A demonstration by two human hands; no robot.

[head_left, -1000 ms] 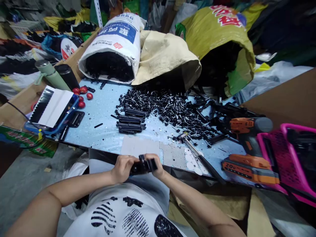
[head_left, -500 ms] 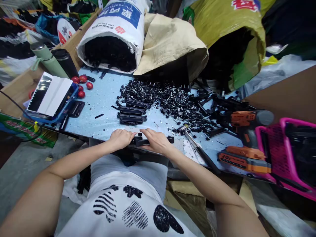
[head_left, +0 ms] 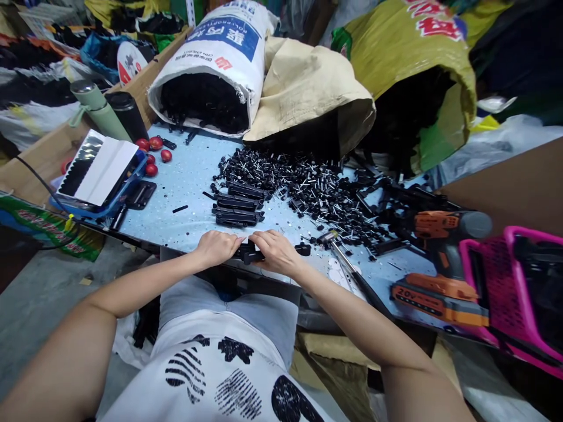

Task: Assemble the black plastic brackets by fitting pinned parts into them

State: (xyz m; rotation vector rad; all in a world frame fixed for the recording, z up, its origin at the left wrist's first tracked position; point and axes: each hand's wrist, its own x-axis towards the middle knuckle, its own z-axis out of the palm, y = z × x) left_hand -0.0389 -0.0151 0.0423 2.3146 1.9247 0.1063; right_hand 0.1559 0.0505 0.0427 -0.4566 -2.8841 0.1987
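At the table's front edge my left hand (head_left: 217, 247) is closed on the left end of a black plastic part (head_left: 251, 253). My right hand (head_left: 276, 251) wraps over the same part from the right, fingers bent, and hides much of it. The part's right end (head_left: 303, 249) sticks out beyond my right hand. Just behind my hands lie several similar long black parts (head_left: 240, 217), side by side. Past them spreads a heap of small black pieces with metal pins (head_left: 299, 184). A hammer (head_left: 347, 264) rests to the right of my right hand.
An orange cordless drill (head_left: 444, 269) stands at the right beside a pink basket (head_left: 514, 293). Open sacks, one white (head_left: 211, 53) and one yellow (head_left: 409, 47), line the back. A blue tray (head_left: 127, 184), red fruits (head_left: 156, 143) and a green flask (head_left: 99, 108) are at the left.
The camera view has shifted slightly, so the table's contents sit a little lower and to the right. Both hands keep hold of the black plastic part in nearly the same place.
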